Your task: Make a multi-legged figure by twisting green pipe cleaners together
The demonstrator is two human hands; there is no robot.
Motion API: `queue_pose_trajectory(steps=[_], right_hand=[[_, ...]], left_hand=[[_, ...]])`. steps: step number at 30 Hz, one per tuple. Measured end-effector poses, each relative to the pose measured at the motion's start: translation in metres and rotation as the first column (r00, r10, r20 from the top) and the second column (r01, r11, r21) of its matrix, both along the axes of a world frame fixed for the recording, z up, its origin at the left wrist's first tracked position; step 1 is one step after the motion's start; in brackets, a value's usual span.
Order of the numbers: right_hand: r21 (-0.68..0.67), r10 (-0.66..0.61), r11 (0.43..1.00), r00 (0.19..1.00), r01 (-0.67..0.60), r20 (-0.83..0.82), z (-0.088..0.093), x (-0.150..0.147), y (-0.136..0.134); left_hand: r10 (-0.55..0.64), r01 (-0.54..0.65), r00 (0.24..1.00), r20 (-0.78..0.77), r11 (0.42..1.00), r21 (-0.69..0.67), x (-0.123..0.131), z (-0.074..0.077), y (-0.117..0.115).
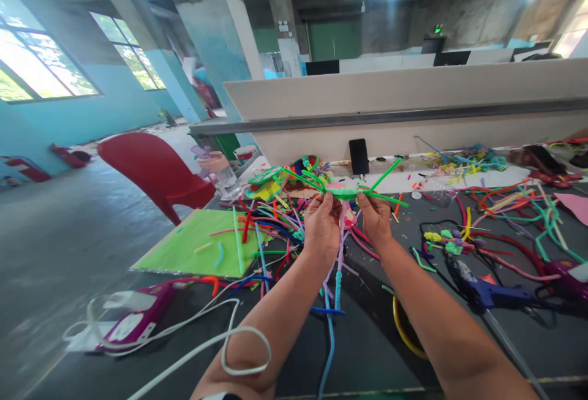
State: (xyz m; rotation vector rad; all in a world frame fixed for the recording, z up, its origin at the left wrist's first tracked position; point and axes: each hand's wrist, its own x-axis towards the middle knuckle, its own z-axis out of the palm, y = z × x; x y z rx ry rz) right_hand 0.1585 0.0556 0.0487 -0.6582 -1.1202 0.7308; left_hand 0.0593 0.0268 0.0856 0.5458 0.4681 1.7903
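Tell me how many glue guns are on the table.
3. A blue glue gun lies right of the right hand, a purple glue gun at the right edge, and a magenta glue gun near left. The pipe cleaners may hide others.

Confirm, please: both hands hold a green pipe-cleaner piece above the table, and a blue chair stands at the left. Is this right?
Not quite. The chair is red, not blue, as the head view shows. The rest holds: the left hand and right hand hold the green pipe-cleaner piece above the table.

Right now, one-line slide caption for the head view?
Both hands, left hand and right hand, hold a green pipe-cleaner piece above a table littered with pipe cleaners.
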Motion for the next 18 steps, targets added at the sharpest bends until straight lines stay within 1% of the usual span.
queue_pose_trajectory(steps=[3,7,13,18], right_hand=[[0.022,0.05,0.998,0.999,-0.05,0.001,0.001,-0.001,0.0],[0.047,0.143,0.988,0.989,-0.145,0.039,-0.001,-0.007,0.0],[-0.016,0.113,0.993,0.993,-0.113,0.026,0.002,-0.012,-0.005],[-0.062,0.117,0.992,0.99,-0.112,0.085,0.009,-0.012,-0.008]], left_hand=[[-0.01,0.009,1.0,0.015,1.0,0.014,0.0,0.001,-0.001],[-0.046,0.046,0.999,-0.012,0.999,0.019,0.005,0.001,-0.006],[-0.037,0.037,0.999,0.009,0.999,-0.022,0.011,0.001,-0.009],[-0.043,0.044,0.999,0.028,0.998,-0.036,0.01,-0.001,-0.007]])
